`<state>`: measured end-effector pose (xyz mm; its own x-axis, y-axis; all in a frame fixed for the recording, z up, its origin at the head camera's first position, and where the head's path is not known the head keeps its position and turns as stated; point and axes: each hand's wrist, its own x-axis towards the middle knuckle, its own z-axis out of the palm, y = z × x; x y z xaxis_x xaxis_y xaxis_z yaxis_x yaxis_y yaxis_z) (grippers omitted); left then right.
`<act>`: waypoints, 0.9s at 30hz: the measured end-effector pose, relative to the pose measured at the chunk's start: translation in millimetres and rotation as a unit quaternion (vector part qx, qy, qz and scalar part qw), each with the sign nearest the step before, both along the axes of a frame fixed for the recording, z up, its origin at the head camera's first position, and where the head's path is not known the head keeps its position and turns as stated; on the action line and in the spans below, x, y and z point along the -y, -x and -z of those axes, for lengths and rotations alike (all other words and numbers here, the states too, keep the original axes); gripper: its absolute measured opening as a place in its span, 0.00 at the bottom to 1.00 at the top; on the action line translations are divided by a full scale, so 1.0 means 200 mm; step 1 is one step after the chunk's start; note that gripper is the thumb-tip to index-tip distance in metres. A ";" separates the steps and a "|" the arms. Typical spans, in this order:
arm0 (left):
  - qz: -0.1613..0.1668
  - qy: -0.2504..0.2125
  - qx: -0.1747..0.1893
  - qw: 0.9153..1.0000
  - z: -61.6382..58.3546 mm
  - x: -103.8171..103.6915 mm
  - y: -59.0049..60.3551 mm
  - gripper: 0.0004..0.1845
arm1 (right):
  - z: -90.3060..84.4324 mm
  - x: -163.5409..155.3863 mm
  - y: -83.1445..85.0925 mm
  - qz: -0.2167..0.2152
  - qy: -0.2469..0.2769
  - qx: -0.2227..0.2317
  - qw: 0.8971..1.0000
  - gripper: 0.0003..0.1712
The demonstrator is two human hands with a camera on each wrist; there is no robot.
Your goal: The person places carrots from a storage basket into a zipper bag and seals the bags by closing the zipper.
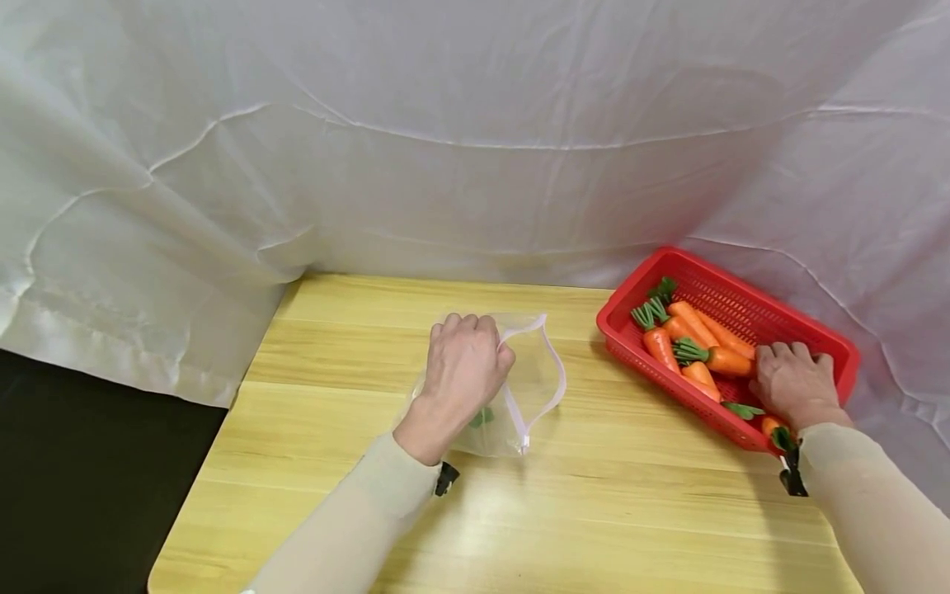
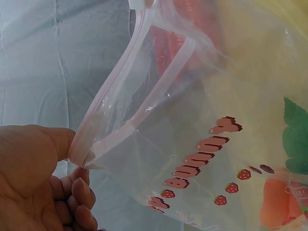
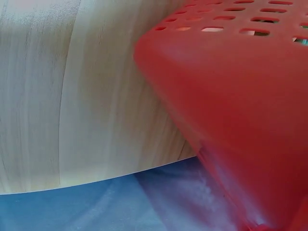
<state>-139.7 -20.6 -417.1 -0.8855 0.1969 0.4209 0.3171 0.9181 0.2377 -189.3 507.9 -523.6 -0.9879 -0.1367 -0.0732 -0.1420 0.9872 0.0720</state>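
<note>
Left hand (image 1: 463,363) on the wooden table (image 1: 371,528), fingers curled, pinching the pink zip edge of a clear zip bag (image 1: 530,388) and holding its mouth agape. Right hand (image 1: 794,384) down in the red basket (image 1: 742,285) at the table's right, fingers bent over the toy carrots (image 1: 693,342); grip on any carrot impossible to tell.

Left hand (image 1: 463,363) holds the zip bag (image 1: 530,388); right hand (image 1: 794,384) reaches into the carrot basket (image 1: 631,293).

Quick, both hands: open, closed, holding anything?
Left hand: pinches the open rim of the clear zip bag.
Right hand: inside the red basket among toy carrots; grip cannot be told.
</note>
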 end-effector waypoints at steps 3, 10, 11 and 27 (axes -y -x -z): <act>0.001 0.001 0.004 1.000 0.00 0.00 0.00 0.16 | 0.00 0.00 -0.01 0.003 0.003 -0.007 1.000 0.17; 0.002 0.003 0.009 1.000 0.00 0.00 -0.01 0.15 | 0.00 -0.02 -0.02 -0.002 0.001 -0.006 1.000 0.19; 0.003 0.002 0.011 1.000 0.00 0.00 -0.01 0.15 | 0.00 -0.02 -0.03 -0.005 0.001 -0.008 1.000 0.20; 0.004 -0.025 0.070 0.997 -0.01 0.02 -0.01 0.12 | -0.07 -0.03 -0.01 -0.083 -0.030 -0.043 0.995 0.26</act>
